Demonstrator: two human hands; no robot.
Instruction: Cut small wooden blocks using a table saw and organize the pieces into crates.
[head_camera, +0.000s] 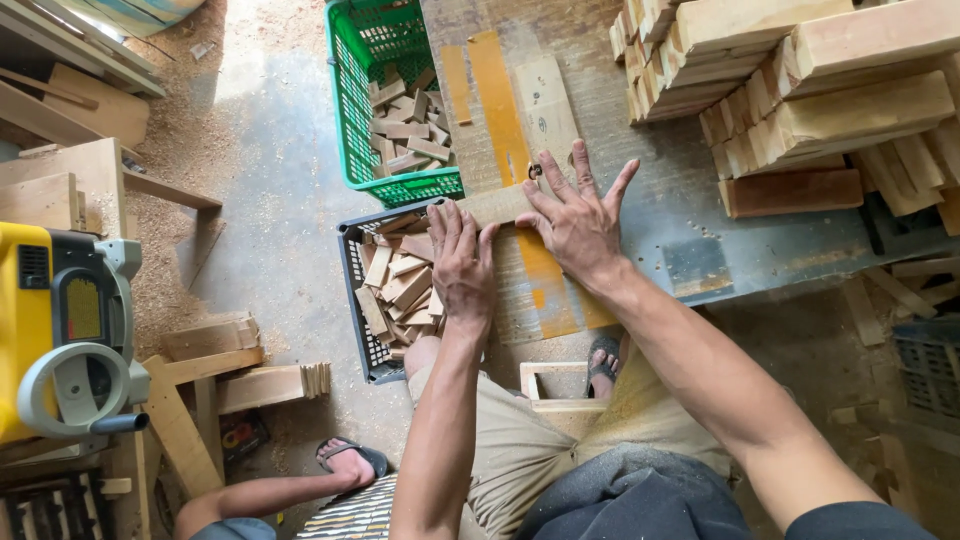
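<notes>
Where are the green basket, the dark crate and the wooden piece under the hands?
green basket (345, 120), head view, left wall.
dark crate (352, 290), head view, left rim.
wooden piece (497, 205), head view, middle.

A worn saw table (690, 230) — stacked wood blocks (800, 80) at its far right, one strip (497, 205) at the near edge.

Both bare arms reach forward from the lower edge of the view, forearms nearly parallel and angled slightly leftward. The left hand (462, 262) lies palm down, fingers straight and held close together, pointing away from the body, wrist straight. The right hand (578, 222) is also palm down but with its fingers spread wide like a fan, thumb turned in toward the left hand. The two hands sit side by side, just apart. Neither hand is closed into a grip.
</notes>
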